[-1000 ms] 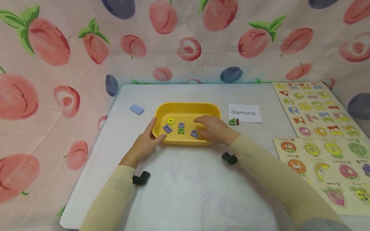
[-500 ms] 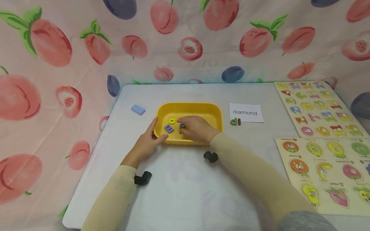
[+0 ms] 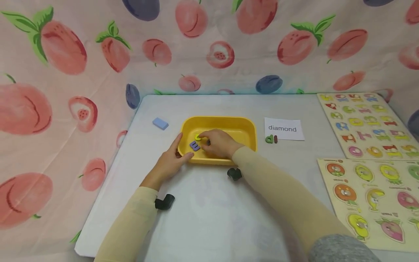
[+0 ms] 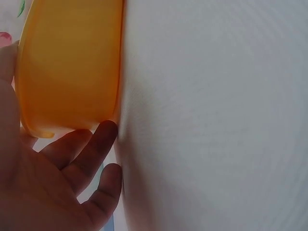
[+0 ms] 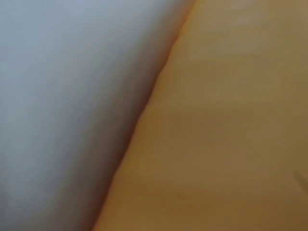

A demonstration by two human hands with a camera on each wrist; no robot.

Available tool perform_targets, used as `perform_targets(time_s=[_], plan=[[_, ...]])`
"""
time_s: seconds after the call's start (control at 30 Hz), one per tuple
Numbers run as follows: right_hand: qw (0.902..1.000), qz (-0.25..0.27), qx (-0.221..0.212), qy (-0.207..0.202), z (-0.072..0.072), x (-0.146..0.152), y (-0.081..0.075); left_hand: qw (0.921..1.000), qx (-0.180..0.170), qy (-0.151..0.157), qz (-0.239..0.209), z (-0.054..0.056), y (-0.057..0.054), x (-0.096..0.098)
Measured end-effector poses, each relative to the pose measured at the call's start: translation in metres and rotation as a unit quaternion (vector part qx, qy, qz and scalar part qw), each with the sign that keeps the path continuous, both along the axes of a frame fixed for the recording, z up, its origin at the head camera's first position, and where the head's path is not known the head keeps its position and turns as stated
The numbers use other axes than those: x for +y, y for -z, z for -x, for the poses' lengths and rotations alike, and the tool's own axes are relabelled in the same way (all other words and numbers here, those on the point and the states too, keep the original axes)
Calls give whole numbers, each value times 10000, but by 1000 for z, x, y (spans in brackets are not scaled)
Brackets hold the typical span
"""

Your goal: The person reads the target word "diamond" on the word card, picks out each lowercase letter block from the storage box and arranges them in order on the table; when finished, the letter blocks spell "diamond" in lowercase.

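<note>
A yellow tray (image 3: 222, 161) stands on the white table, and its wall fills much of both wrist views. My left hand (image 3: 168, 162) grips its left end, thumb at the front rim and fingers along the side. Over the tray floor, my right hand (image 3: 220, 143) reaches down with its index fingertip touching a yellow letter "a" (image 3: 198, 137). The thumb is apart from that letter. Beside it lies a purple letter "m" (image 3: 194, 146). A dark bit of another letter shows between the right fingers; the hand covers the others.
Right of the tray lies a white card (image 3: 284, 128) printed "diamond", with a green "d" (image 3: 269, 139) and a dark red "i" (image 3: 275, 139) at its lower edge. A blue block (image 3: 160, 123) is at the back left. Puzzle boards (image 3: 363, 125) cover the table's right side.
My right hand has moved left across the tray, from near the purple "p" to the yellow "a", covering several letters. The left hand stays at the tray's end.
</note>
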State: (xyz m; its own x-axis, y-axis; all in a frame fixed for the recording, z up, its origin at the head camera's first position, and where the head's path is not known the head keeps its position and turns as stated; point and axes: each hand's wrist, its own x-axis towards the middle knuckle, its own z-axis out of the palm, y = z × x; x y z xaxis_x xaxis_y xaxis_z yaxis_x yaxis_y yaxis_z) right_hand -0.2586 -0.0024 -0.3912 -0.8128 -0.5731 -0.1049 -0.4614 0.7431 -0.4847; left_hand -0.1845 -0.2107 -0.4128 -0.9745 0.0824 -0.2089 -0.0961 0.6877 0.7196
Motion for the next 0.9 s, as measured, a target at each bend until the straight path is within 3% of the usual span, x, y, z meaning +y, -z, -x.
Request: perform_targets(time_s=[0.23,0.57,0.9], plan=[[9992,-119,97,-358,5,-5,2,10000,37,-2,32,0,-2,0],[9972,-280,516,-458,6,-2,5,10000,-3,-39,-1,-1,-1,0],[9967,-352,440,-580,6,-3,6,10000,-11,-53,-49,-1,1,-1]])
